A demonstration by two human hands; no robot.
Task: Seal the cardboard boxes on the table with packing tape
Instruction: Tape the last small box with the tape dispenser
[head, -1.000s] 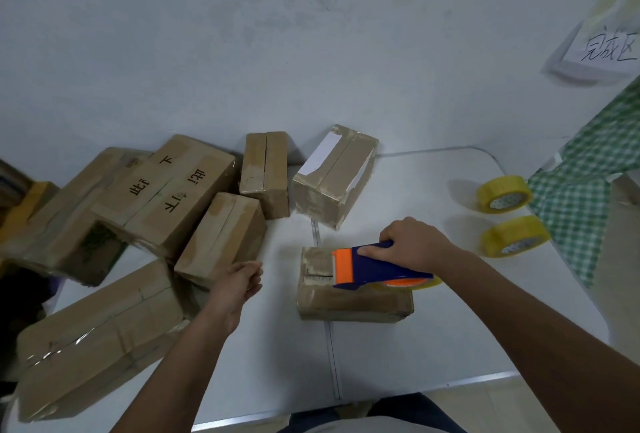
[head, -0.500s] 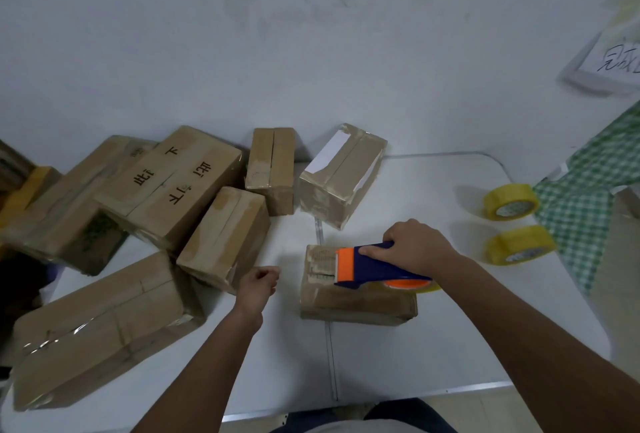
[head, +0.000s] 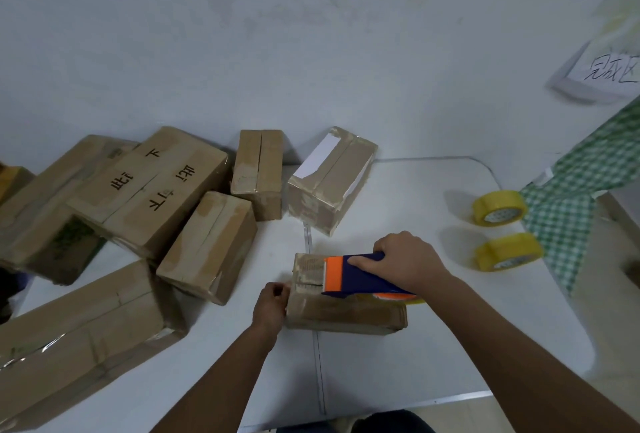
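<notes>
A small flat cardboard box [head: 346, 314] lies on the white table [head: 415, 356] in front of me. My right hand [head: 408, 259] grips a blue and orange tape dispenser [head: 349, 276] that rests on the box's top, its orange end pointing left. The dispenser's yellowish tape roll peeks out under my wrist. My left hand [head: 272, 301] is at the box's left end, fingers curled against its corner and holding it.
Several more cardboard boxes crowd the table's left and back: a long one [head: 79, 339] at the near left, one with printed characters [head: 149, 186], and smaller ones [head: 207, 245], [head: 258, 172], [head: 329, 179]. Two yellow tape rolls [head: 498, 207], [head: 507, 252] lie right, beside a green checked cloth [head: 581, 190].
My left hand has moved right from beside the neighbouring box to the small box's left end and taken hold there. My right hand and the dispenser have stayed on the box.
</notes>
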